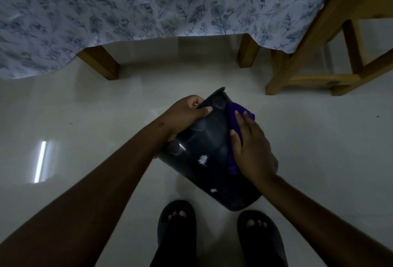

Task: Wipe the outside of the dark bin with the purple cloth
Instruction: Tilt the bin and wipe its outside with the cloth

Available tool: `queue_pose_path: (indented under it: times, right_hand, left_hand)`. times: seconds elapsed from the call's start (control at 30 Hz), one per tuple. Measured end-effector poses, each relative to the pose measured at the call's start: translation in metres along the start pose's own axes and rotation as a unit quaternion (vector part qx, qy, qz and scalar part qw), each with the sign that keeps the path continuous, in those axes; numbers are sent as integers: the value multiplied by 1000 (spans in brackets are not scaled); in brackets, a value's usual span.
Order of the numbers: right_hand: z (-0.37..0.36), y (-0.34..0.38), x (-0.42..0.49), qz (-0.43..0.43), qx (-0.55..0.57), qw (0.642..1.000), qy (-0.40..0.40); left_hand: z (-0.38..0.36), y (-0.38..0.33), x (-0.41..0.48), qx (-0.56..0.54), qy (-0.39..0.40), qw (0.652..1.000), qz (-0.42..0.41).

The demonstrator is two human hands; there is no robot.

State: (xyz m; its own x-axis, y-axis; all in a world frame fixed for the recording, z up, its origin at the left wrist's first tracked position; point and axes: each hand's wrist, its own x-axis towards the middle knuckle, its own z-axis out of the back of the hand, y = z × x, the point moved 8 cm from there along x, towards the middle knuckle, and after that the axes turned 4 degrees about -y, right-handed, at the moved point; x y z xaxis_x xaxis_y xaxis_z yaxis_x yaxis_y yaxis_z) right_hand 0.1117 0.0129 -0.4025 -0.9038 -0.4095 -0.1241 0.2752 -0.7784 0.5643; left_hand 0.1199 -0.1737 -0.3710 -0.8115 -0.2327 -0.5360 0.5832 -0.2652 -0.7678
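1. Dark bin (209,154), made of plastic with a few white marks on its side, is held tilted in the air above a pale glossy floor (319,150), with its rim pointing away from the person and its base toward their feet.
2. Left hand (187,112) reaches in from the lower left with the arm extended and is clamped on the bin's rim, thumb on the outside and fingers curled out of sight behind the edge.
3. Right hand (253,147) lies flat with its fingers spread, pressing a purple cloth (235,116) against the bin's right outer wall; it is not closed around anything.
4. Both feet in dark slippers (176,230) stand just below the bin.
5. Beyond it, a worktop draped in a blue leaf-print tablecloth (148,5) shows its wooden legs, and a wooden chair (314,58) stands at the upper right.
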Motion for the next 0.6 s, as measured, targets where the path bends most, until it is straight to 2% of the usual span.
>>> queue_pose_path:
  times: [0.03, 0.07, 0.13, 0.17, 0.27, 0.37, 0.47, 0.53, 0.6]
  right_hand:
    - [1, -6, 13, -11, 13, 1000, 7]
    - [0, -12, 24, -25, 31, 999, 22]
    - [-1, -17, 35, -37, 58, 997, 38]
    - [-2, -12, 31, -37, 51, 997, 39]
    - [-3, 22, -11, 25, -61, 998, -1]
    - [-2, 33, -23, 41, -90, 995, -20]
    - [6, 8, 29, -36, -43, 998, -5]
    - [7, -11, 56, -83, 37, 996, 24]
    - [6, -10, 46, -65, 24, 997, 31]
  left_hand:
    - [1, 3, -8, -6, 24, 1000, -10]
    - [3, 8, -16, 38, 25, 999, -29]
    - [10, 16, -22, 136, -38, 988, -63]
    - [11, 17, -22, 150, -69, 984, -69]
    - [7, 9, -15, 147, -96, 982, -71]
    - [2, -5, -6, 158, -87, 979, -95]
    - [-1, -11, 0, 138, -47, 983, -107]
    - [1, -13, 4, 168, -60, 978, -111]
    - [3, -10, 7, 185, -79, 974, -104]
